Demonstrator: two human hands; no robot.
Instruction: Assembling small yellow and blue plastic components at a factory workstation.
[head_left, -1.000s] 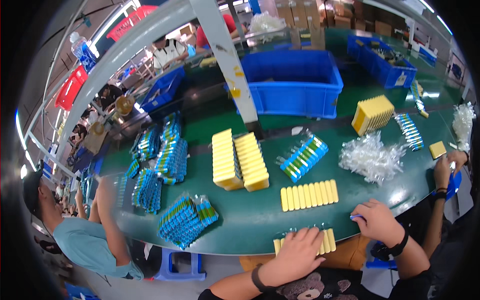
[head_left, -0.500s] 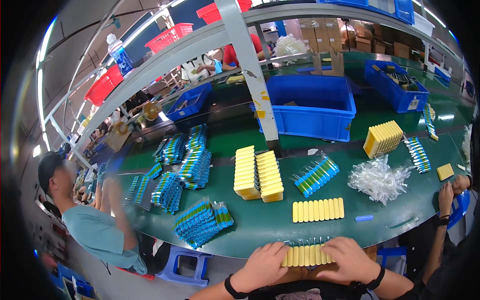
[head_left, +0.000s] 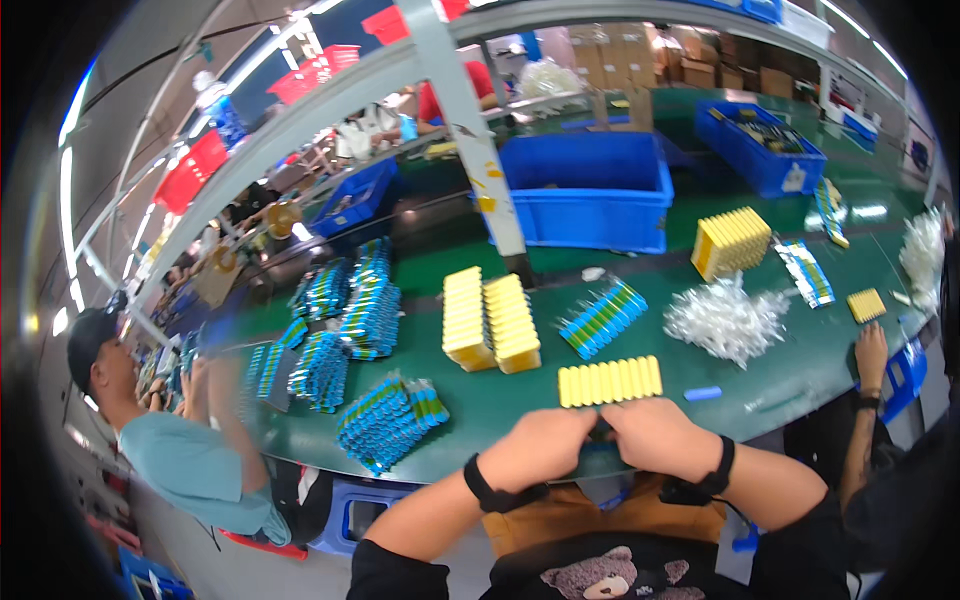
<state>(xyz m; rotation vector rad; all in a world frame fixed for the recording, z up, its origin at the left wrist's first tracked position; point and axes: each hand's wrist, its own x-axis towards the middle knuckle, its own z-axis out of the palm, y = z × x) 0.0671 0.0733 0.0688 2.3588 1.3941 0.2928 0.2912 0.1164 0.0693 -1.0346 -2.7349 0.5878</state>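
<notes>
My left hand (head_left: 548,441) and my right hand (head_left: 658,436) are close together at the table's near edge, fingers curled inward. A small dark bit shows between them; what they grip is hidden by the fingers. Just beyond them lies a row of yellow round-ended sticks (head_left: 610,381) side by side on the green table. A slim blue stick (head_left: 703,393) rests to its right. Further back, two tall stacks of yellow stick rows (head_left: 466,318) (head_left: 512,322) stand next to each other. Right of these lies a blue-and-green wrapped pack (head_left: 604,318).
Blue-and-green packs (head_left: 388,420) are piled at left. A heap of clear plastic wrappers (head_left: 727,318) and another yellow stack (head_left: 732,243) sit at right. Behind a white post (head_left: 470,130) is a blue bin (head_left: 585,215). Co-workers sit left (head_left: 190,450) and right (head_left: 872,370).
The wrapped yellow row held between my hands has gone from sight. My hands have drawn together and their fingers have curled in. The whole view has shifted, showing more of my forearms.
</notes>
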